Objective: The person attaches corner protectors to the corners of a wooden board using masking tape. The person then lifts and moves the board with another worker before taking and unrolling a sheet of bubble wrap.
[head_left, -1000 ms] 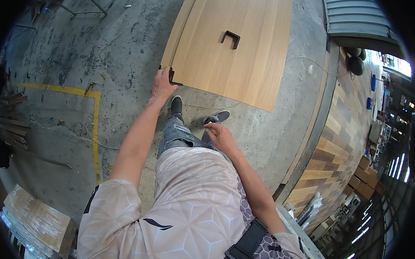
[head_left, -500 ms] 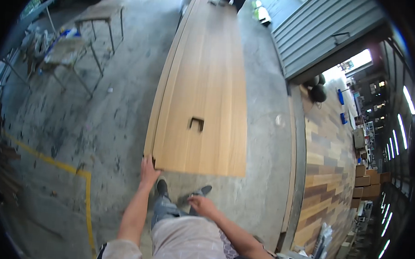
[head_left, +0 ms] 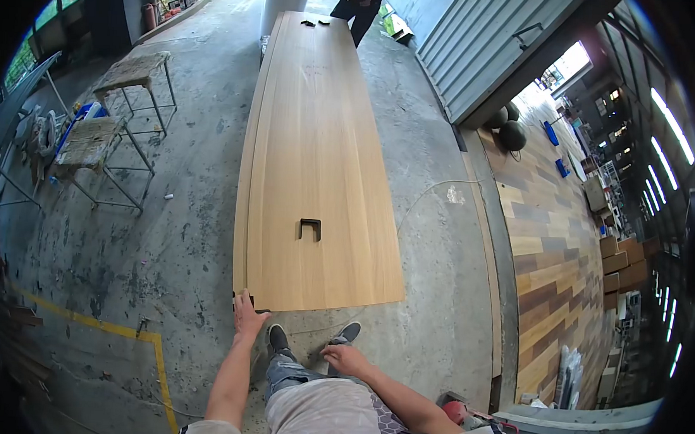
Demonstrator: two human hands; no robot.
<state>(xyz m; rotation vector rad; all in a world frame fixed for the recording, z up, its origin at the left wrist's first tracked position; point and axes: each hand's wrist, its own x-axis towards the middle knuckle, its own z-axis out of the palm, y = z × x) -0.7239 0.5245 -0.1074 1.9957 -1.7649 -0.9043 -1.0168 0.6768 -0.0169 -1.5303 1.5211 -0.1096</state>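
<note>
A long wood-grain panel (head_left: 311,153) stretches away from me, with a narrower strip (head_left: 247,181) along its left side. My left hand (head_left: 246,319) is at the near left corner, its fingers over a black corner protector that shows on both sides of them. Its thumb lies along the near edge. A black U-shaped protector (head_left: 310,221) rests flat on the panel's near half. My right hand (head_left: 347,360) hangs near my right shoe, fingers curled, apart from the panel; whatever may be in them is hidden. Small black pieces (head_left: 309,23) lie at the far end.
Another person (head_left: 363,4) stands at the panel's far right end. Two worn stools (head_left: 95,140) are on the left. A corrugated metal door (head_left: 502,49) and a wood-plank floor (head_left: 550,280) are on the right. A red machine (head_left: 455,410) sits close behind my right arm.
The view has shifted, so the panel sits lower and more of its far end and the person there shows. My left hand stays at the corner; my right hand remains curled.
</note>
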